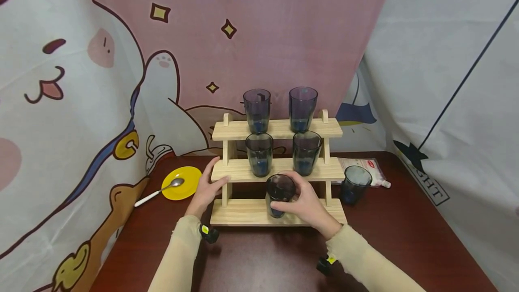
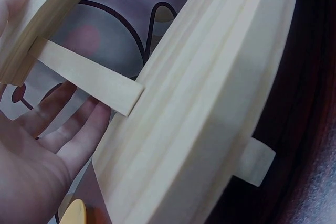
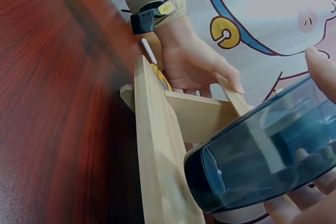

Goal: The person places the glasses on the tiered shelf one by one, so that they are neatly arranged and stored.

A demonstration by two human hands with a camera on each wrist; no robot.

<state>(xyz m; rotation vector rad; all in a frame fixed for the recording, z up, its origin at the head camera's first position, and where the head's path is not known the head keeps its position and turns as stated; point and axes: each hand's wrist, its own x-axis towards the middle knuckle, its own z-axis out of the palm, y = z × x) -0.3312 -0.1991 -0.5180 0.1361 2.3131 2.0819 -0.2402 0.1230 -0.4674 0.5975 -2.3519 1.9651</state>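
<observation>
A three-tier wooden display shelf stands on the table. My right hand grips a blue-tinted glass tumbler, thumb on the near side, fingers round the far side. In the right wrist view, the tumbler's thick base is beside the lowest board; whether it touches is unclear. My left hand holds the left end of the middle board, its thumb on the board and the other fingers behind the side support. Two tumblers stand on the middle tier and two more on the top tier.
Another tumbler stands on the table, right of the shelf. Behind it lies a clear plastic pouch with a white spout. On the left, a spoon rests across a yellow plate. A printed cloth hangs behind the table.
</observation>
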